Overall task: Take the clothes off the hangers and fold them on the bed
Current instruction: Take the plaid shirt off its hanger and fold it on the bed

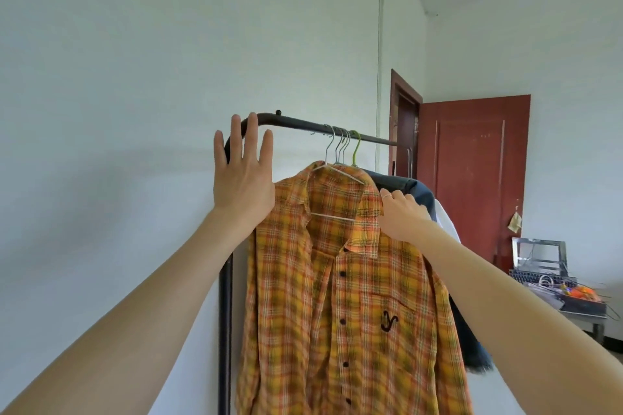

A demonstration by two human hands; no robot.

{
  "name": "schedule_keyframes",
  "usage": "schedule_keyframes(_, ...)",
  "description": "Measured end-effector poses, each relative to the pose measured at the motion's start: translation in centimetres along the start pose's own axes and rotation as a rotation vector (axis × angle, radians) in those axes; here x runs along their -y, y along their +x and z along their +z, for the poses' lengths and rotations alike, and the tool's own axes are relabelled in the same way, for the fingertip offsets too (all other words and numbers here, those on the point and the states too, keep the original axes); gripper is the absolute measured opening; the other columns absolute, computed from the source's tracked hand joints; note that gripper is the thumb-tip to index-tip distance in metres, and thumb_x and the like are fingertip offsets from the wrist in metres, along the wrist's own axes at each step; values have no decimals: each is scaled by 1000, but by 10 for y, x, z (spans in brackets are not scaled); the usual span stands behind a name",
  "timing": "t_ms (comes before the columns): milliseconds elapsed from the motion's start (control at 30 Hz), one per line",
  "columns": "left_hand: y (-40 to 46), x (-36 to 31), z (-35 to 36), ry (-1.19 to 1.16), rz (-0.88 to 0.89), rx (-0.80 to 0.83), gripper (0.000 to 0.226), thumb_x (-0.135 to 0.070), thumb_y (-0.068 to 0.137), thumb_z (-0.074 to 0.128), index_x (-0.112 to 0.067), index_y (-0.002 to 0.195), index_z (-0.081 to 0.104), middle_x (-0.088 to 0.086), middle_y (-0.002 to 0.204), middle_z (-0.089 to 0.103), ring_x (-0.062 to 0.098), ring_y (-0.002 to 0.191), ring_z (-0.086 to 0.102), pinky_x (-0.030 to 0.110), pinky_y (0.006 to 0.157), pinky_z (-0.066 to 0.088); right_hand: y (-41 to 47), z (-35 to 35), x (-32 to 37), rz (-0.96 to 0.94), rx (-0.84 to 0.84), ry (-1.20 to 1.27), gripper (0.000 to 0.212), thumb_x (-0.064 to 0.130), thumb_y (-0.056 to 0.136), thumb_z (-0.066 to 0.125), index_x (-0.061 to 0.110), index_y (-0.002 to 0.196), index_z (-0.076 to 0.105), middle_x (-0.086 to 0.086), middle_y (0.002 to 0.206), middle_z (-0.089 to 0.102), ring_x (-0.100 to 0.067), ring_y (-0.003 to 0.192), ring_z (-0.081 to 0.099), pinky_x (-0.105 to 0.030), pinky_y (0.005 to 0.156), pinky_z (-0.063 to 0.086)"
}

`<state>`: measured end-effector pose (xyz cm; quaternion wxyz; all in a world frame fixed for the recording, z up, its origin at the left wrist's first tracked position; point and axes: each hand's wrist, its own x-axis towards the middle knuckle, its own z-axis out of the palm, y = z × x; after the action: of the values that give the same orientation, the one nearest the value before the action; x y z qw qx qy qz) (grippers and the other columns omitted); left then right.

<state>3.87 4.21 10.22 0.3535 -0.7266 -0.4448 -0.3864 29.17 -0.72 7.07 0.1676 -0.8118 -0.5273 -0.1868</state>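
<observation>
1. Bare forearms reach up; the left hand [243, 178] is flat, fingers spread, holding nothing, beside the plaid shirt [350, 300].
2. Right hand [401, 212] pinches the shirt's shoulder.
3. Shirt hangs on a wire hanger [337, 178] from the black rail [303, 123].

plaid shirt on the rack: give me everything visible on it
The plaid shirt is orange-yellow check, looks like thin woven cotton, with a collar, dark buttons and a chest pocket stitched with a dark mark. It hangs front-facing and unbuttoned at the top on a white hanger, frontmost on the black rail. The right hand touches its shoulder; the left hand is open beside it.
</observation>
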Motion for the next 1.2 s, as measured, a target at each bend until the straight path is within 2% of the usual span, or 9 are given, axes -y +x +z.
schedule_keyframes(67,2,1,4,-27,-7,1,70,-20,92,47,-7,150,8,18,157,-8,38,143,-10,52,114,-3,8,4,6,33,-51,42,46,16,95,41,9,139,33,-14,135,43,-35,123,43,-51,97,37)
schedule_keyframes(167,2,-2,6,-20,4,-21,71,-22,92,46,-6,149,7,18,156,-7,38,143,-8,51,115,-1,15,9,14,62,-159,84,30,22,98,41,9,125,48,-11,119,56,-31,103,59,-37,73,45)
schedule_keyframes(333,3,-1,7,6,6,-16,70,-24,94,41,-7,149,1,18,156,-12,38,143,-12,49,115,-4,24,14,31,126,-270,77,28,21,99,36,8,107,60,-9,96,67,-29,85,64,-30,59,38)
schedule_keyframes(467,1,0,7,11,18,-31,67,-23,93,46,-5,149,13,20,156,-4,39,143,-6,50,115,-2,26,-7,29,145,-368,44,26,20,99,36,6,100,58,-12,88,65,-31,75,59,-26,48,25)
schedule_keyframes(633,-3,-10,-1,-6,10,-58,60,-20,90,49,-5,145,28,19,156,6,39,144,-1,52,114,-4,2,-29,6,165,-423,101,28,30,98,36,9,84,49,-6,74,53,-28,68,50,-31,59,33)
schedule_keyframes(767,-24,-27,4,-108,16,-31,55,-17,92,46,-5,143,31,20,154,18,38,144,7,52,114,-2,-32,-16,-18,191,-403,177,28,31,94,41,13,76,52,-1,64,52,-22,62,51,-28,52,32)
schedule_keyframes(933,-83,-76,17,-502,-43,221,49,-22,94,47,-7,139,35,12,148,32,30,129,41,44,103,41,-95,11,-55,277,-303,232,30,37,88,48,14,72,59,0,64,60,-21,60,56,-27,57,36)
schedule_keyframes(1067,-128,-122,27,-749,-184,499,52,-35,96,45,-17,142,29,5,147,34,26,128,43,46,102,42,-148,14,-85,307,-281,154,33,37,88,48,15,64,50,3,59,53,-20,59,51,-31,70,32)
schedule_keyframes(1200,-171,-171,19,-912,-184,625,53,-36,95,46,-16,142,30,5,145,35,24,128,43,39,102,41,-200,-2,-122,352,-282,57,27,37,90,49,15,84,65,0,76,63,-22,77,58,-38,88,29)
